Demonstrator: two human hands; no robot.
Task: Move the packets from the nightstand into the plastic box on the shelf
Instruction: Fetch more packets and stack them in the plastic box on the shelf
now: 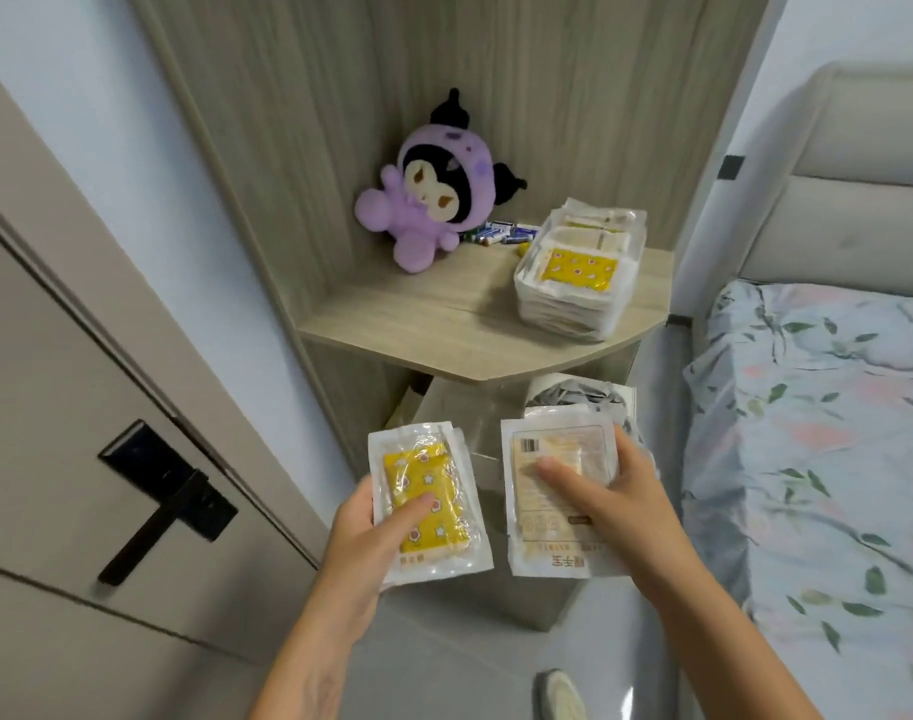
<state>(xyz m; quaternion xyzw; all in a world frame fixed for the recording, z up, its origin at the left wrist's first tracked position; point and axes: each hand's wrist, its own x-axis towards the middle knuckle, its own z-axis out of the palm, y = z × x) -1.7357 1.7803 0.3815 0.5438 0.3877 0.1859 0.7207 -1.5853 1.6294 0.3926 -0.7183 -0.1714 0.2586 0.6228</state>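
left hand [363, 532] pinches a yellow packet [427, 498], right hand [607, 491] clamps a beige packet [553, 491] below the shelf [418, 330]; slick film may slip short of the plastic box [573, 283].

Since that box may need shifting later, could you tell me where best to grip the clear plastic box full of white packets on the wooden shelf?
Probably by its two long side walls, coming down from above. The clear plastic box stands upright near the wooden shelf's front right edge, filled to the rim with white packets, so its interior offers no hold. The purple plush toy sits apart on the left, leaving both sides free.
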